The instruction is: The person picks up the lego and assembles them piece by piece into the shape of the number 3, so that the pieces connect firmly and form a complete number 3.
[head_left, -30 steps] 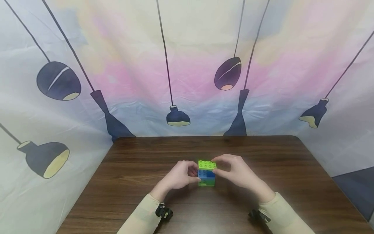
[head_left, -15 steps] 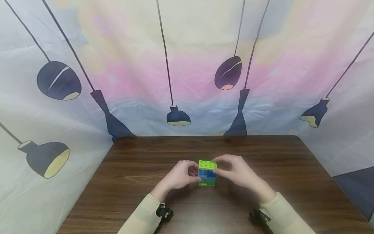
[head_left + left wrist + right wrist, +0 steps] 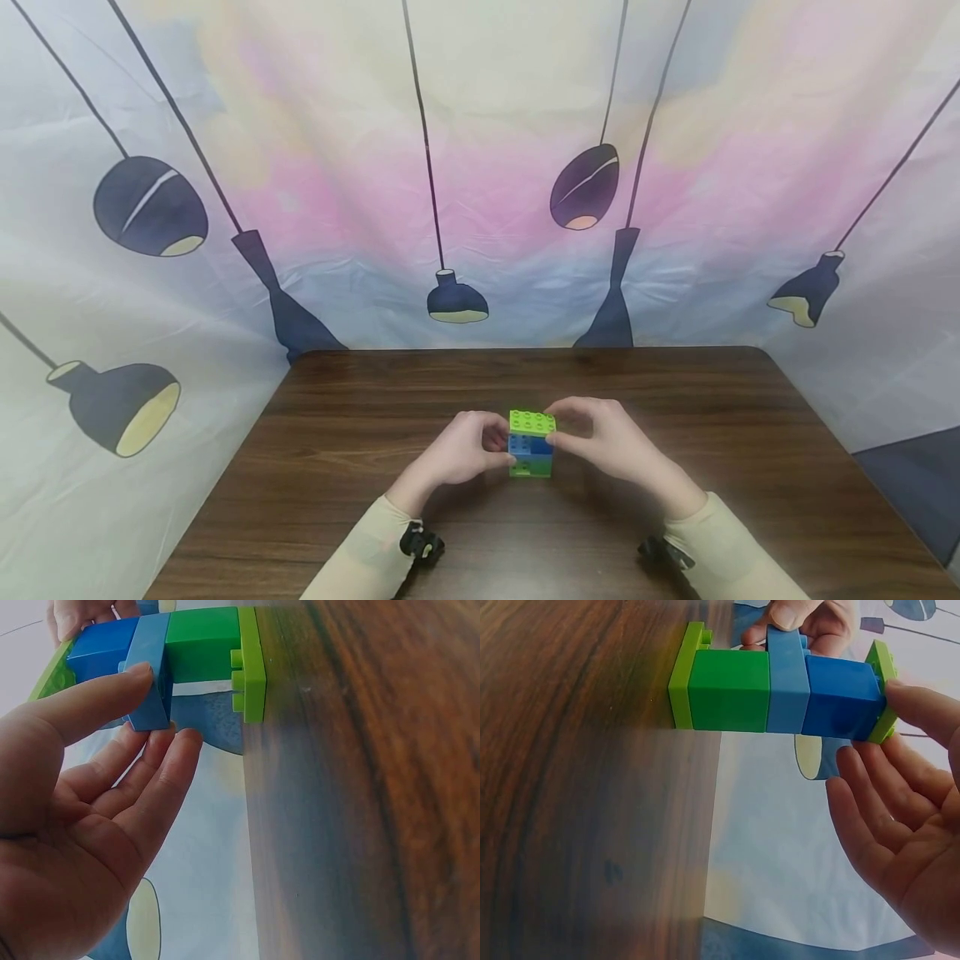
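Observation:
A stack of toy building bricks stands upright on the table. Its base is a lime-green plate (image 3: 255,667), with a green brick (image 3: 729,690) over it, then a thin light blue brick (image 3: 787,690) and a dark blue brick (image 3: 841,697). On top lies another lime-green plate (image 3: 532,422), studs up. My left hand (image 3: 461,450) pinches the protruding end of the light blue brick between thumb and fingertips. From the other side, my right hand (image 3: 611,437) pinches the top plate, its thumb on the near edge; some fingertips are hidden behind it.
The brown wooden table (image 3: 337,467) reaches back to a pastel curtain (image 3: 510,192) printed with dark lamps. A black device (image 3: 422,543) is strapped to the left wrist and another black device (image 3: 662,553) to the right wrist.

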`<control>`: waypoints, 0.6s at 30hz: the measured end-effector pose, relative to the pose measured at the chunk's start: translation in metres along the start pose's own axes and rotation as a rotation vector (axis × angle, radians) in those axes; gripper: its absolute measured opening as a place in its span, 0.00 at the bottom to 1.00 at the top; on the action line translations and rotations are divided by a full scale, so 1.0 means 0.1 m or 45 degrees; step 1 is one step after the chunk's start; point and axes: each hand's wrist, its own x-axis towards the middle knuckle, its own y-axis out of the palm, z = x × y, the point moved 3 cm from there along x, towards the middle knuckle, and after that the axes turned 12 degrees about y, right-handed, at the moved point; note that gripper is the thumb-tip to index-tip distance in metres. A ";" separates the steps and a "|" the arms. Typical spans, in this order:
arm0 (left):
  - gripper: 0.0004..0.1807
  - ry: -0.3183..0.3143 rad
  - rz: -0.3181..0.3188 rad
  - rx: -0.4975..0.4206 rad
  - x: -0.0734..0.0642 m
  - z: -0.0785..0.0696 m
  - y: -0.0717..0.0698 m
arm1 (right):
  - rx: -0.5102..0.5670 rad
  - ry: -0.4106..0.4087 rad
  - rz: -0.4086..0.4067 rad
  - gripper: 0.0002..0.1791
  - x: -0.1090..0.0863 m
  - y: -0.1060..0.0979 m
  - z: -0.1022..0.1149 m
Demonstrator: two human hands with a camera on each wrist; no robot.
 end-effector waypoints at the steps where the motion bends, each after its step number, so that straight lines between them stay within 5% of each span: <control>1: 0.16 0.000 -0.001 0.001 0.00 0.00 0.00 | -0.004 0.002 -0.003 0.19 0.00 0.00 0.00; 18: 0.15 0.014 0.005 -0.001 0.00 0.00 0.00 | -0.023 -0.035 -0.084 0.17 -0.04 0.03 0.02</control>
